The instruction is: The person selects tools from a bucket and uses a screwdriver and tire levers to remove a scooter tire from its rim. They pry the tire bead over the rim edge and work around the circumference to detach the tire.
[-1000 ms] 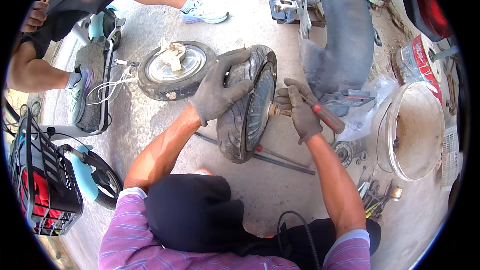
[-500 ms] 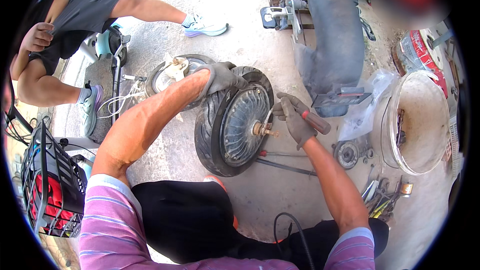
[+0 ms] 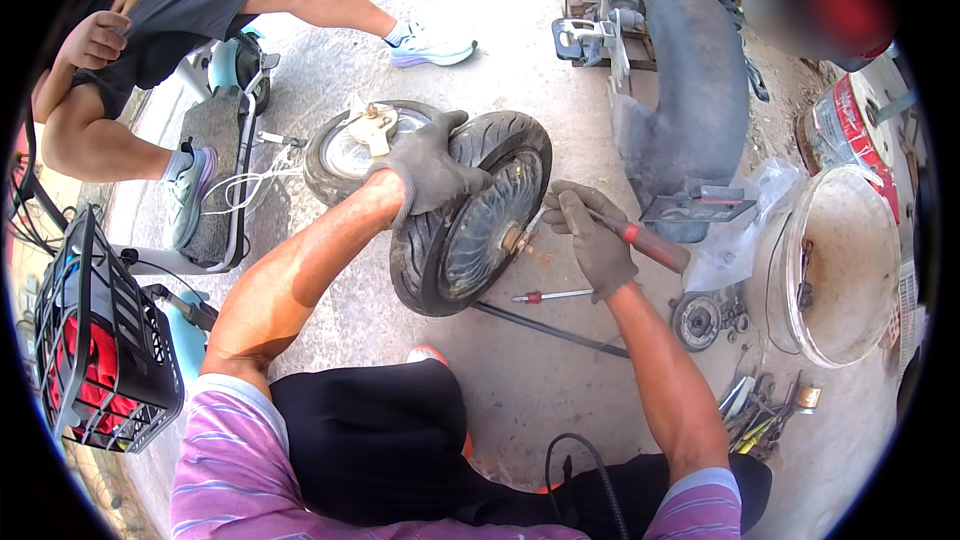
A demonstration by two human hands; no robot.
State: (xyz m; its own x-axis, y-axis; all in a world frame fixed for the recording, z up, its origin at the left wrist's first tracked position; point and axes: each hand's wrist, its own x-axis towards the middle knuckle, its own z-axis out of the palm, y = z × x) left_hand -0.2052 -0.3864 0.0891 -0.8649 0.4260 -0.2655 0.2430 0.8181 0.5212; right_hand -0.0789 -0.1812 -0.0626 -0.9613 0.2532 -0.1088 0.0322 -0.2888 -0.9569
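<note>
A hub-motor wheel (image 3: 487,230) with a black tyre stands tilted before me, its brownish axle stub facing right. My left hand (image 3: 428,168), in a grey glove, is closed over the tyre's upper left part, fingers reaching toward the rim. To the right of the wheel is my gloved right hand (image 3: 592,240), closed round a screwdriver (image 3: 657,246). Its reddish-brown handle sticks out to the right; the blade is mostly hidden by my fingers. A second, smaller wheel (image 3: 343,152) with a pale hub lies behind my left hand.
On the ground lie a red-collared metal rod (image 3: 550,296), a black bar (image 3: 550,330), a round metal part (image 3: 696,321) and several hand tools (image 3: 757,410). A white bucket (image 3: 790,270) stands right, a vehicle's rear mudguard (image 3: 690,90) beyond. Another person's foot rests on a scooter deck (image 3: 212,180).
My left hand has shifted nearer along the tyre, and the wheel leans over more. The right hand still holds the screwdriver, its handle reaching further right. The view has shifted slightly.
</note>
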